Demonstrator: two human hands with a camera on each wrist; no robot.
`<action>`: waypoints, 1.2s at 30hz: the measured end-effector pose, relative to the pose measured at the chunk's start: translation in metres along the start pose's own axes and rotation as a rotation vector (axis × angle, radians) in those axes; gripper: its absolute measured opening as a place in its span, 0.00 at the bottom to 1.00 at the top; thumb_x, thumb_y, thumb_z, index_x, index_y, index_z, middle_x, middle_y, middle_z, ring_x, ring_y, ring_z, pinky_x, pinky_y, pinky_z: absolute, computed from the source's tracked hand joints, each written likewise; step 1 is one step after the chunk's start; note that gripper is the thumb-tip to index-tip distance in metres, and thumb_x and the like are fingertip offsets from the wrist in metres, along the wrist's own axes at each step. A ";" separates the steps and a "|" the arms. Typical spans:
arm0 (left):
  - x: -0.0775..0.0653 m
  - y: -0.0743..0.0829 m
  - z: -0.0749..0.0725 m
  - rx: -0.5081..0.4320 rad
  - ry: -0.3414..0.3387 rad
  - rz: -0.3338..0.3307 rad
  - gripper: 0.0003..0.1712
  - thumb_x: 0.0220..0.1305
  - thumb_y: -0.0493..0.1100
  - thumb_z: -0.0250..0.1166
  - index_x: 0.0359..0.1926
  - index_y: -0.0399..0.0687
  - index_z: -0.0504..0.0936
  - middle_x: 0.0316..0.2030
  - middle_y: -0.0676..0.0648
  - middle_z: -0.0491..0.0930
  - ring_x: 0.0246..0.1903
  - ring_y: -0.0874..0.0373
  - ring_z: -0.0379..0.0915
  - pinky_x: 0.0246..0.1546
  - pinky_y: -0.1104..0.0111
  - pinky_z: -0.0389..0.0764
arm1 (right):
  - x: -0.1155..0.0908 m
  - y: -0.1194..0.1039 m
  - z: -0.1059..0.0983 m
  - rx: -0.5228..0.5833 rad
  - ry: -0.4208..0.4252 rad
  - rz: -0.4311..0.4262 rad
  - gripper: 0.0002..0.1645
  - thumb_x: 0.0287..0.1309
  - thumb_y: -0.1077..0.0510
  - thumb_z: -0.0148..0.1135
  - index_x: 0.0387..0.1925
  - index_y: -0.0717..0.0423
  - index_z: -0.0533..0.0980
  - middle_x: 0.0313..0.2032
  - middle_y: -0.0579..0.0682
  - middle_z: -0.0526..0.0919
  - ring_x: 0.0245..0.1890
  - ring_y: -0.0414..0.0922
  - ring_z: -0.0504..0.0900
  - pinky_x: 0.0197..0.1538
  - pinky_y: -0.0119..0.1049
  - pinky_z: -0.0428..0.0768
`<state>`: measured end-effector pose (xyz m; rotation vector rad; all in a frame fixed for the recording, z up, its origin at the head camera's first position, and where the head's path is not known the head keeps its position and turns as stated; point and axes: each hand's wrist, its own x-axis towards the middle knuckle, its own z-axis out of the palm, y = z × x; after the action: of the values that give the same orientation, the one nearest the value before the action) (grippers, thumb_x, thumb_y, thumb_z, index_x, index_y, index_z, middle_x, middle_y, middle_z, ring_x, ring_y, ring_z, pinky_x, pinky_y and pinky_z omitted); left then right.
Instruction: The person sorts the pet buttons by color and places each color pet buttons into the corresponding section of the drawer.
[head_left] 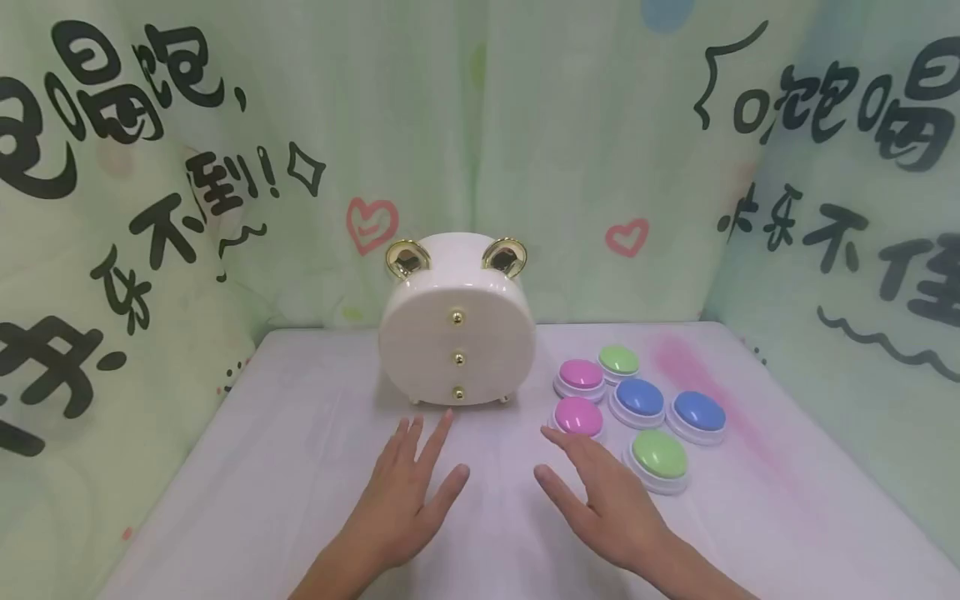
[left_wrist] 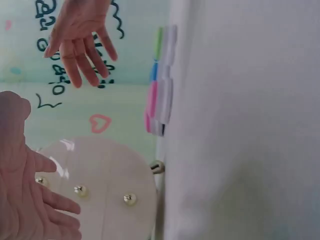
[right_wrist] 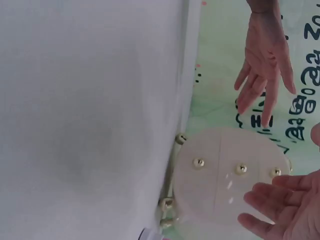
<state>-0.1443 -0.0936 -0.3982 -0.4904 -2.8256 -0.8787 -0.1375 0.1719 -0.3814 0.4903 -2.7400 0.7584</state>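
The fingers (head_left: 420,437) of the left hand (head_left: 401,500) lie straight and spread, palm down over the tabletop (head_left: 247,467), holding nothing; their tips point at the foot of the white drawer box (head_left: 456,333) and stop just short of it. The fingers (head_left: 577,446) of the right hand (head_left: 603,504) are likewise straight and loosely fanned, empty, with the tips near the nearer pink buzzer button (head_left: 577,416) though whether they touch it cannot be told from the head view. Judged from how things lie, nothing has been started: all three drawers of the box sit flush and closed, each with its small gold knob (head_left: 455,317) untouched, and the six buttons lie outside the box in a cluster to its right, two pink, two blue (head_left: 639,398) and two green (head_left: 659,454). Whatever is to be done with the drawers or the buttons seems wholly left to do. The box stands upright near the middle of the tabletop, towards the back, on short gold feet, its round front face turned squarely toward the person and its gold ears (head_left: 407,257) on top. Its three knobs line up in a vertical row, so its drawers stack one above the other and would pull out toward the hands. The wrist views show the same closed front (left_wrist: 100,190) (right_wrist: 225,175) with both palms open beside it.
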 end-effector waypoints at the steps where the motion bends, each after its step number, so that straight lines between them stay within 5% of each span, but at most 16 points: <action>1: -0.001 0.002 -0.003 -0.040 -0.003 -0.009 0.40 0.77 0.67 0.46 0.81 0.59 0.54 0.77 0.31 0.54 0.79 0.36 0.41 0.75 0.40 0.48 | 0.001 -0.002 -0.002 0.048 0.012 -0.001 0.28 0.72 0.41 0.59 0.66 0.47 0.75 0.58 0.43 0.83 0.59 0.46 0.81 0.58 0.51 0.81; 8: -0.013 0.013 -0.020 -0.207 0.048 -0.050 0.35 0.80 0.63 0.45 0.80 0.58 0.57 0.76 0.45 0.63 0.76 0.44 0.54 0.72 0.41 0.58 | 0.008 -0.018 -0.010 0.374 0.007 0.036 0.15 0.76 0.48 0.56 0.56 0.45 0.81 0.42 0.34 0.88 0.44 0.34 0.85 0.48 0.36 0.83; 12: -0.013 0.015 -0.027 -0.342 0.150 -0.015 0.29 0.81 0.55 0.47 0.77 0.52 0.65 0.72 0.48 0.68 0.72 0.46 0.63 0.69 0.43 0.64 | 0.016 -0.020 -0.009 0.579 -0.040 0.045 0.18 0.79 0.49 0.50 0.52 0.52 0.82 0.39 0.42 0.90 0.42 0.39 0.88 0.49 0.35 0.84; 17: -0.011 0.017 -0.035 -0.429 0.292 0.011 0.24 0.82 0.47 0.44 0.71 0.54 0.73 0.68 0.53 0.73 0.67 0.52 0.68 0.65 0.51 0.71 | 0.025 -0.022 -0.011 0.922 -0.228 0.135 0.29 0.81 0.46 0.45 0.54 0.67 0.79 0.40 0.57 0.89 0.40 0.47 0.89 0.47 0.38 0.86; 23: -0.001 0.011 -0.044 -0.448 0.571 0.240 0.22 0.77 0.31 0.44 0.63 0.42 0.78 0.64 0.47 0.77 0.67 0.54 0.68 0.65 0.77 0.66 | 0.034 -0.030 -0.012 1.218 -0.398 0.232 0.30 0.79 0.41 0.46 0.51 0.64 0.80 0.37 0.51 0.89 0.37 0.43 0.88 0.46 0.36 0.85; 29: 0.020 -0.002 -0.051 -0.380 0.746 0.358 0.20 0.70 0.30 0.52 0.60 0.37 0.79 0.63 0.37 0.76 0.72 0.45 0.62 0.74 0.68 0.56 | 0.045 -0.044 -0.007 1.369 -0.475 0.231 0.26 0.79 0.43 0.46 0.46 0.57 0.82 0.34 0.47 0.88 0.34 0.40 0.86 0.45 0.33 0.83; 36: 0.057 -0.025 -0.060 -0.234 0.835 0.449 0.21 0.66 0.35 0.57 0.59 0.34 0.79 0.62 0.34 0.75 0.70 0.40 0.63 0.74 0.55 0.59 | 0.056 -0.057 -0.001 1.413 -0.487 0.212 0.25 0.78 0.41 0.48 0.44 0.54 0.83 0.33 0.46 0.88 0.33 0.40 0.85 0.44 0.32 0.83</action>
<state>-0.2040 -0.1324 -0.3488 -0.5782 -1.7862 -1.0079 -0.1662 0.1122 -0.3370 0.6461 -2.1183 2.8925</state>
